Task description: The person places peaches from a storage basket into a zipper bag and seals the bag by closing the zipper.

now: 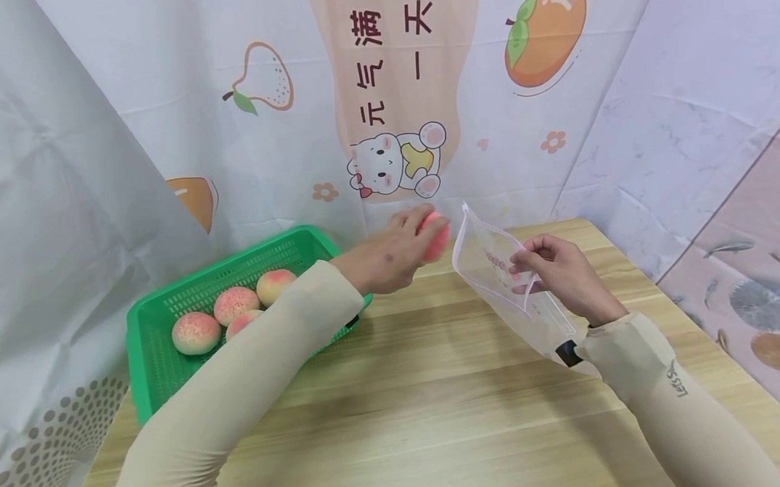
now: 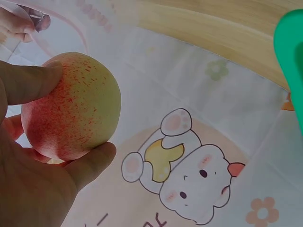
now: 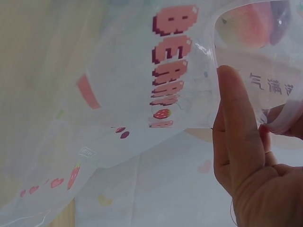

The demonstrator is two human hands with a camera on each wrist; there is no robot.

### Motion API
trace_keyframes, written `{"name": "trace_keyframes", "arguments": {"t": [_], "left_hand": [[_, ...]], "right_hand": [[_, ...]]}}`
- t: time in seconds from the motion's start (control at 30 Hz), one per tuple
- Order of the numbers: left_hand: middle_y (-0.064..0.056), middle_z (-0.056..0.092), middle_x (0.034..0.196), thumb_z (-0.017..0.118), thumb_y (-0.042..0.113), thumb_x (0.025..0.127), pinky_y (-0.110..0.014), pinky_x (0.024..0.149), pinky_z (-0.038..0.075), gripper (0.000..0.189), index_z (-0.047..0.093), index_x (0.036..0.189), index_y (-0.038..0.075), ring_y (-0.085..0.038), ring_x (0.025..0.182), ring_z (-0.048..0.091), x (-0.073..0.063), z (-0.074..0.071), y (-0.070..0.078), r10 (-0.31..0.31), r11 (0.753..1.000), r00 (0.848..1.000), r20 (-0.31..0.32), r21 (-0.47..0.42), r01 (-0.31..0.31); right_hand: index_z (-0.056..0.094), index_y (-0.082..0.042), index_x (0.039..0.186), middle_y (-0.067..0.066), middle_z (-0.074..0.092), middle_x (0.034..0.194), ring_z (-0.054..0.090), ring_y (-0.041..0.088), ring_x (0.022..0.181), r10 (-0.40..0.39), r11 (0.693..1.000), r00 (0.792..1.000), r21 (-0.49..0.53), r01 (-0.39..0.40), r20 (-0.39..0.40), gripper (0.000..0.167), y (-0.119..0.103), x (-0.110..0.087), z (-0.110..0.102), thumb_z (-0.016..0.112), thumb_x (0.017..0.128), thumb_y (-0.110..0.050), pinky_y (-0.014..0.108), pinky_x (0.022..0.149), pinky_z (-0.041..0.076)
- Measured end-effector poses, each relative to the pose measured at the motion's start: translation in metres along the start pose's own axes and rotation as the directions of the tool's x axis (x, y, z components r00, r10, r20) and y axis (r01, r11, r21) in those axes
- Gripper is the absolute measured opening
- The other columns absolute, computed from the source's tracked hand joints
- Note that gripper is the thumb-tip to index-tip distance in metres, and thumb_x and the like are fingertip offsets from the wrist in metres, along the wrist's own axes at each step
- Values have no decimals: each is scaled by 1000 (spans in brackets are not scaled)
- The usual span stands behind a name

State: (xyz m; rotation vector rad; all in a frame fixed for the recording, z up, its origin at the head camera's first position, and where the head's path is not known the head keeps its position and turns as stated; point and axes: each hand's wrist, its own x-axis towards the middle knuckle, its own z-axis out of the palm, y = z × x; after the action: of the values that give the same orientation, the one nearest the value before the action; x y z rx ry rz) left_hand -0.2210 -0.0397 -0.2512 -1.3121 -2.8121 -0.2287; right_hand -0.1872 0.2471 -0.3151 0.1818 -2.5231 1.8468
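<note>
My left hand [image 1: 400, 252] grips a peach [image 2: 78, 106], red on one side and pale yellow on the other, with thumb and fingers around it. It is held in the air just left of the mouth of a clear zip bag [image 1: 496, 268] with a pink-edged opening. The rim of that bag is pinched by my right hand [image 1: 557, 269], and its mouth gapes toward the peach. Berry lettering [image 3: 173, 61] is printed on the bag in the right wrist view. Several more peaches [image 1: 196, 332] lie in a green basket [image 1: 147, 312] left of my left hand.
A wooden table [image 1: 397, 417] lies under both arms. Behind it hangs a white printed curtain [image 1: 262, 154] close to the table's far edge. The basket's right end stands beneath my left forearm. A black clip-like piece [image 1: 568, 353] shows by the right wrist.
</note>
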Motion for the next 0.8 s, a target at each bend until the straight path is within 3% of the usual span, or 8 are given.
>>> {"name": "trace_keyframes", "arguments": {"t": [0.3,0.57,0.8], "left_hand": [[-8,20,158,63,1,94,-36,97,51,71,24,150,19,-27,139,28,9,0,9,13,1000,999,30,-24,-13],[-8,22,157,62,0,95,-33,103,47,69,26,152,16,-27,137,32,16,1,17,67,998,998,16,-24,-66],[-12,20,160,62,-1,93,-35,108,42,73,24,154,15,-29,143,28,22,1,27,88,996,995,42,-23,-88]], "right_hand": [[48,9,106,8,61,97,68,16,88,-4,1000,1000,23,4,4,20,1,2,2,54,102,-10,38,71,61],[48,10,106,9,60,97,67,13,87,-6,999,1000,38,6,21,20,-2,1,4,54,102,-8,36,71,61],[48,11,107,12,61,97,67,12,86,2,1000,1000,18,-3,24,21,-2,1,5,52,103,-10,38,72,61]]}}
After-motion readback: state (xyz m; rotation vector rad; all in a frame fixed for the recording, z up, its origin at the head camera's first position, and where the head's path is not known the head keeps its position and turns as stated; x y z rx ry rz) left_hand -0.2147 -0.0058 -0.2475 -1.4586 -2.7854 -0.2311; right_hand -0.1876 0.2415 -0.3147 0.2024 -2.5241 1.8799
